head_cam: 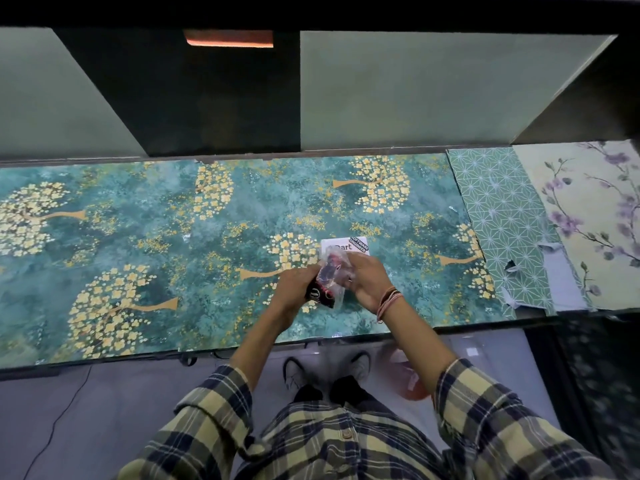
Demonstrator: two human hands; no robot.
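Note:
Over the middle of the teal table (145, 237) with yellow flowering trees, both my hands hold a small clear plastic bag (331, 279) with a dark red and black item inside. My left hand (298, 289) grips the bag's lower dark end. My right hand (363, 278) pinches its upper side, with thread bands around the wrist. A white card (346, 245) printed "Dart" lies flat on the table just beyond the bag, partly hidden by it.
Green star-patterned paper (498, 216) and pale floral paper (595, 216) cover the table's right end, with torn edges. Grey-green partition panels (415, 91) stand behind the table. Below its front edge are my shoes, an orange bag (408, 379) on the floor and a black cable (59, 420).

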